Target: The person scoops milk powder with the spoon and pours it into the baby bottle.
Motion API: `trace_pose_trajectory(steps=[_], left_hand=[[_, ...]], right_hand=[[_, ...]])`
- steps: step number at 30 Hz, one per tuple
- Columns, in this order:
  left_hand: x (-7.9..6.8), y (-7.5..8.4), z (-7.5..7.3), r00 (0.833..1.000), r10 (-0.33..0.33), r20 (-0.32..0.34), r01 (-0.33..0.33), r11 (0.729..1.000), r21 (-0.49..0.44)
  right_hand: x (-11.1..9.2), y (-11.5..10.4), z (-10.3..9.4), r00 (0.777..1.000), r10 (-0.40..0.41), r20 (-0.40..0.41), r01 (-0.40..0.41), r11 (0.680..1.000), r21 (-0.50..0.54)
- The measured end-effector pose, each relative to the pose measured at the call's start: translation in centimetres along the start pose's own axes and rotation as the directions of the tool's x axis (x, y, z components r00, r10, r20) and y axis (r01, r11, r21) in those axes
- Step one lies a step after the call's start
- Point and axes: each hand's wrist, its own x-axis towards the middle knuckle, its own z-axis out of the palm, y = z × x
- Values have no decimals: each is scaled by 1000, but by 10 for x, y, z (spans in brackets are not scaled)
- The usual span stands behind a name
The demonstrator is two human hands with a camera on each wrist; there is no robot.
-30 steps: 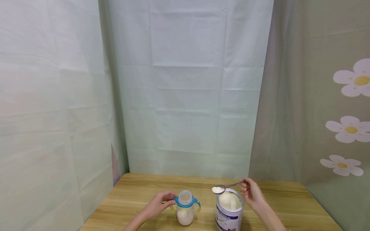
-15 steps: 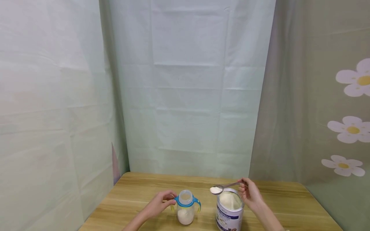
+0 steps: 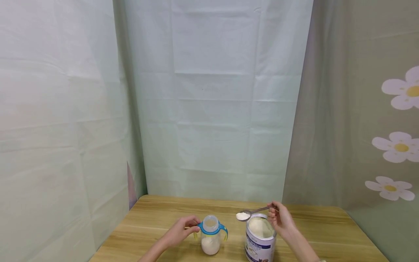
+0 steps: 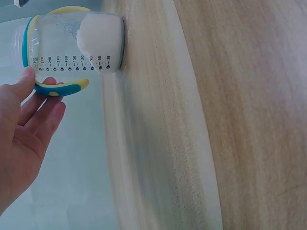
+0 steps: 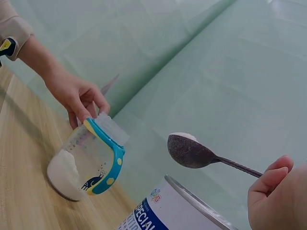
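Observation:
A clear baby bottle [image 3: 210,242] with a blue and yellow two-handled collar stands upright and uncapped on the table, white powder in its lower part. My left hand [image 3: 182,230] pinches its left handle [image 4: 62,89] between thumb and fingers. In my right hand [image 3: 282,219] is the handle of a metal spoon [image 5: 193,152], its bowl heaped with white powder [image 3: 243,216]. The bowl hangs above the left rim of an open milk powder can [image 3: 260,245], on the side toward the bottle. Cream-coloured powder [image 3: 260,227] shows inside the can.
The wooden table [image 3: 157,213] carries the bottle and the can side by side with a gap between them. Pale cloth curtains [image 3: 212,127] hang behind and at both sides; the right one bears white flowers [image 3: 397,146].
My right hand has moved slightly left with the loaded spoon, taking its bowl from over the can's rim toward the bottle. My left hand keeps its hold on the bottle's handle.

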Motion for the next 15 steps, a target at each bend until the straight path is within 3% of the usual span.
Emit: trace_pose_trajectory(steps=[15], left_hand=[[0,-3,-1,1000,22,15,-23,998,64]], right_hand=[[3,7,4,999,38,2,-38,999,33]])
